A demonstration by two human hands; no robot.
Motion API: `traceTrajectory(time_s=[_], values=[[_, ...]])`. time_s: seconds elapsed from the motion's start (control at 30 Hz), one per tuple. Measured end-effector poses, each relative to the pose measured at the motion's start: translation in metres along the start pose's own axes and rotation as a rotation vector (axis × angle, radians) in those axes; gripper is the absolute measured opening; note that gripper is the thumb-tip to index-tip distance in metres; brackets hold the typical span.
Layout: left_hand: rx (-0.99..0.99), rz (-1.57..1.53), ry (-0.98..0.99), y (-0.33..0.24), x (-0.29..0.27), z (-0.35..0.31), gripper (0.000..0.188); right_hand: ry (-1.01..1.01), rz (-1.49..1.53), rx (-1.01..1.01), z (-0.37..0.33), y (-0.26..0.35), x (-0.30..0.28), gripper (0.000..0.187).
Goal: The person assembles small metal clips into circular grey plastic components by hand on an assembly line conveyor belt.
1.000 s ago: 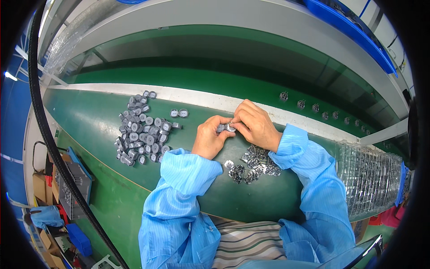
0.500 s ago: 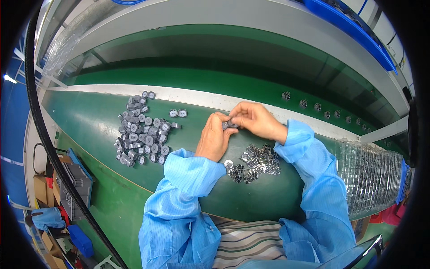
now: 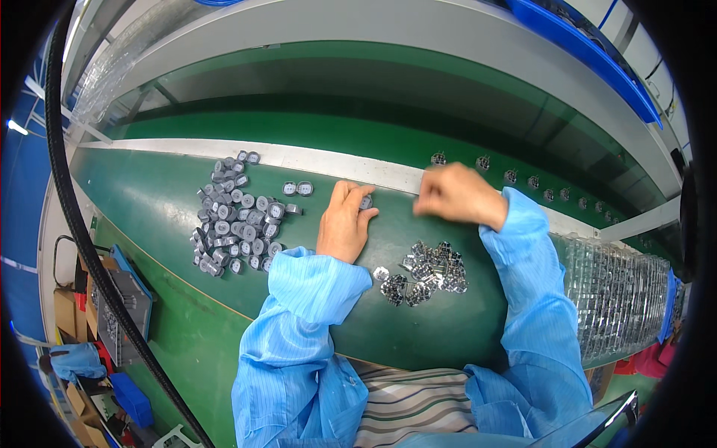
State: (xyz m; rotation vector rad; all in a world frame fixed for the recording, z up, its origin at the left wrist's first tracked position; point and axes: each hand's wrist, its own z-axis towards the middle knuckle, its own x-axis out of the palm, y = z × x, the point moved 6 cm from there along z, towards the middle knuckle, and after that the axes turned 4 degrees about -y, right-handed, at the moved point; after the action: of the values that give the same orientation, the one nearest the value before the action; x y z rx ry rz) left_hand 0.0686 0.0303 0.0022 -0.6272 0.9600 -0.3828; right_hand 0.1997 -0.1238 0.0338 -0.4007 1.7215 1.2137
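Note:
My left hand [image 3: 345,224] rests above the green worktop with thumb and fingers closed around a small grey round plastic housing [image 3: 365,201]. Over the white rail, my right hand [image 3: 457,196] is smeared by motion, so its fingers and anything in them cannot be made out. Just beyond it lies a small electronic part [image 3: 438,158] on the green belt. Left of my left hand is a heap of grey round housings [image 3: 243,216], with a few set apart [image 3: 297,188]. Between my forearms sits a pile of shiny small circuit boards with components [image 3: 426,272].
A row of similar small parts [image 3: 533,181] runs along the belt [image 3: 314,131] behind the white rail [image 3: 299,158]. Stacked clear plastic trays [image 3: 616,299] stand at the right. A black cable [image 3: 82,246] hangs down the left side, and a blue tray [image 3: 590,52] is overhead.
My right hand has left the left hand and moved right, toward the belt. Another small part now appears on the belt, and the row has shifted slightly right. My left hand moved slightly left.

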Motion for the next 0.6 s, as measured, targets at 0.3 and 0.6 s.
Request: traceTrajectory(time_s=[0.3,0.6], values=[[-0.263,-0.454,0.033,0.029,0.017,-0.004,0.039,0.086,0.165,-0.233,-0.008,0.032,0.028,0.013],[-0.194,-0.259,0.065,0.017,0.008,0.002,0.042,-0.214,0.294,-0.170,0.007,0.008,0.019,0.010]])
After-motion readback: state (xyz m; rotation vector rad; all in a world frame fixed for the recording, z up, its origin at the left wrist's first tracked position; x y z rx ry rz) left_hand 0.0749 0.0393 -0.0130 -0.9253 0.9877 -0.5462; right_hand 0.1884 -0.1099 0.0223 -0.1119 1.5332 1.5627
